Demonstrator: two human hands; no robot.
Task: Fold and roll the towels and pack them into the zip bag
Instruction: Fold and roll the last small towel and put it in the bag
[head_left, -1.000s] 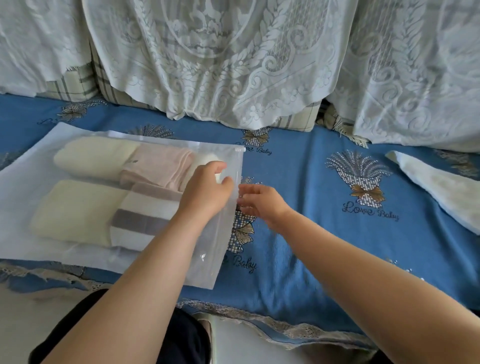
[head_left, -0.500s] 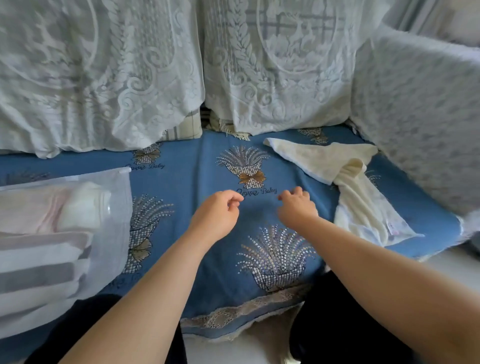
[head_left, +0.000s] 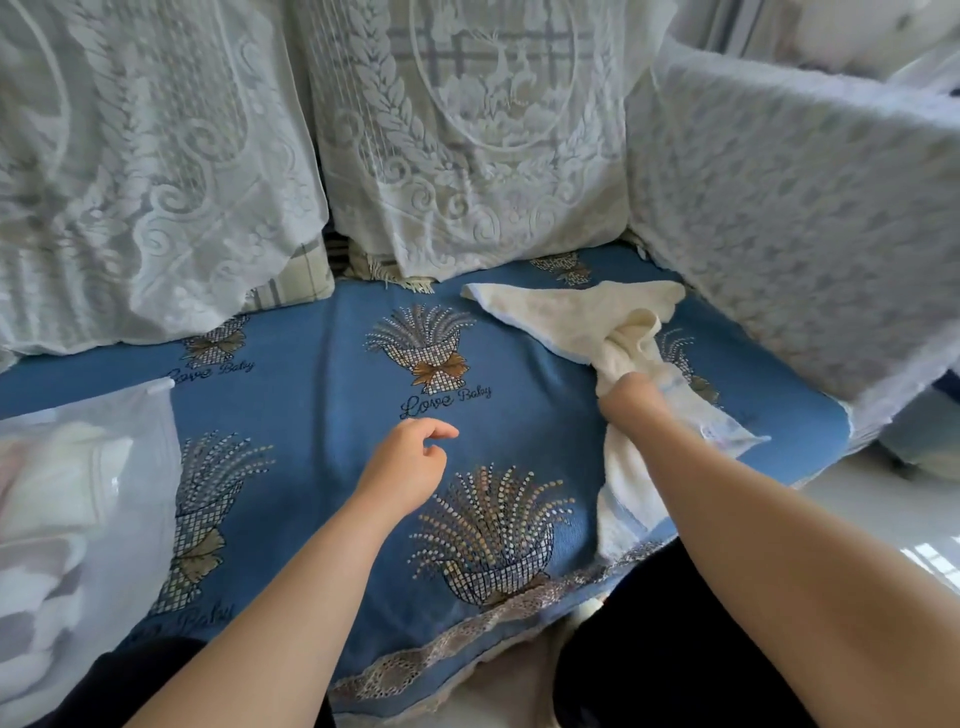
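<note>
A loose cream towel (head_left: 587, 317) lies crumpled on the right of the blue sofa seat. My right hand (head_left: 631, 402) grips it at its bunched middle, and part of the cloth hangs down over the seat's front edge. My left hand (head_left: 410, 462) hovers over the seat's middle with fingers loosely curled, holding nothing. At the left edge lies the frosted zip bag (head_left: 130, 467), with cream, pink and grey-striped rolled towels (head_left: 47, 525) showing dimly through it.
The blue seat cover (head_left: 322, 415) bears wheat-sheaf prints and a lace front edge. White lace-covered back cushions (head_left: 467, 156) stand behind, and a lace-covered armrest (head_left: 789, 218) rises at the right. My dark-clothed knees sit below the seat.
My view swung right, away from the bag. My right hand reached right and took hold of the cream towel. My left hand left the bag and drifted to the seat's middle.
</note>
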